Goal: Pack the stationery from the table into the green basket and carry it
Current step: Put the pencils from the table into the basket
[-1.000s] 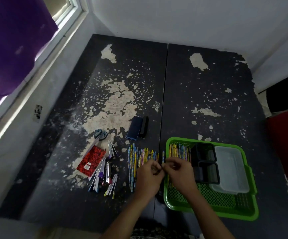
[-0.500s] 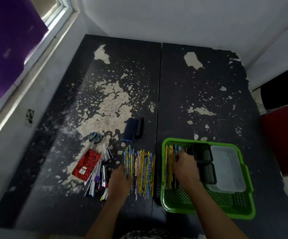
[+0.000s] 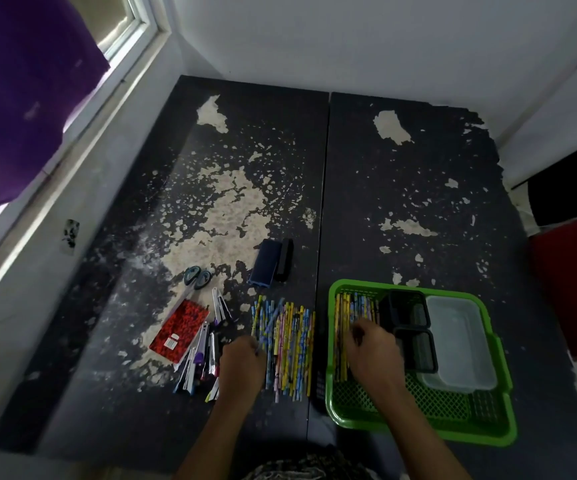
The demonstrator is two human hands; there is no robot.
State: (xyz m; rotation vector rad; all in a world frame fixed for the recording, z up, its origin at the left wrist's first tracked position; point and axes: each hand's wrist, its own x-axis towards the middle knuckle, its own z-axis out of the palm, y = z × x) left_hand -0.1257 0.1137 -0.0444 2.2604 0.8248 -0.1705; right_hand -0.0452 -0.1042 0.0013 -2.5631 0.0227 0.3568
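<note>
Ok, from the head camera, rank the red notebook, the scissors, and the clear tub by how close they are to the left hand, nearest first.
1. Red notebook: on the table just left of the left hand.
2. Scissors: farther back and to the left, past the notebook.
3. Clear tub: far right, inside the green basket, beyond the right hand.

A purple curtain [image 3: 20, 98] hangs over the window [image 3: 124, 32] at left, and a red chair [image 3: 572, 285] stands at right.
</note>
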